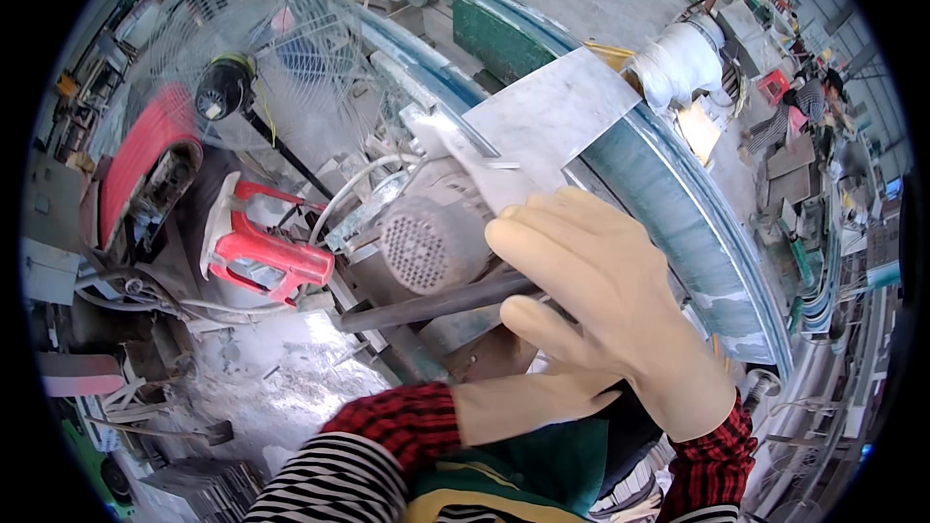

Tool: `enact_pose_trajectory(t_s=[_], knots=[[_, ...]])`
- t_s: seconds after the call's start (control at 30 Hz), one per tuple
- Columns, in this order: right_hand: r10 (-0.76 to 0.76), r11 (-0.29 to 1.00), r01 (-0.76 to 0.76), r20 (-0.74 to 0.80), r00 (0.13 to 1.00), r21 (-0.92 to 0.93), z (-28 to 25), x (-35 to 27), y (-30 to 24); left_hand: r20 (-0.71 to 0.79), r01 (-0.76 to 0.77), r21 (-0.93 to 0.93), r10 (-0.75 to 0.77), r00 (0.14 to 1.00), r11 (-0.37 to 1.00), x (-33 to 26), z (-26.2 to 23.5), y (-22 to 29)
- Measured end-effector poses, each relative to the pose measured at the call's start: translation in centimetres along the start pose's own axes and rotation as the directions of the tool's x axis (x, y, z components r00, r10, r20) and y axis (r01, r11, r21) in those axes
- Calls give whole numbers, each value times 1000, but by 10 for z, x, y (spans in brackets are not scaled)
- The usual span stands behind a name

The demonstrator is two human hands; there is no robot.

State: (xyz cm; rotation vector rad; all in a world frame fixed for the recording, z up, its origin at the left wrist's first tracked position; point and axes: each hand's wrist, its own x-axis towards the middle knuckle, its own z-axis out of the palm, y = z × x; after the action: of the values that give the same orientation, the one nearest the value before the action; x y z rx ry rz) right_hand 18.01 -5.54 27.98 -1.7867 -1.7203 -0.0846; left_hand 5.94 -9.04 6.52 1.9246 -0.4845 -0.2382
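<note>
Up front, the gloved right hand (601, 300) lies flat, fingers spread, pressing a grey slab (547, 121) that stretches toward 12 o'clock. Left hand (528, 397) sits beneath it at 6 o'clock; grip unclear. Motor (426, 247) at 9 o'clock, red tool (257, 252) beyond.

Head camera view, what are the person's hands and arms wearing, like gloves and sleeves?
Both hands wear smooth, cream-coloured rubber gloves with long cuffs: the right hand is large in view, while the left hand is mostly hidden beneath it, showing chiefly its cuff. Red-and-black checked sleeves cover both forearms. A black-and-white striped layer shows over the left arm near the lower edge.
</note>
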Motion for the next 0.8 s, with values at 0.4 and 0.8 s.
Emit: enact_pose_trajectory(t_s=[0.4,0.8], knots=[[464,701,-475,-165,870,-533,95,29,-49,-186,483,-434,-600,778,761,-370,-142,-49],[807,396,-760,-199,556,-516,116,42,-57,-229,-145,215,194,954,966,-309,-106,-92]])
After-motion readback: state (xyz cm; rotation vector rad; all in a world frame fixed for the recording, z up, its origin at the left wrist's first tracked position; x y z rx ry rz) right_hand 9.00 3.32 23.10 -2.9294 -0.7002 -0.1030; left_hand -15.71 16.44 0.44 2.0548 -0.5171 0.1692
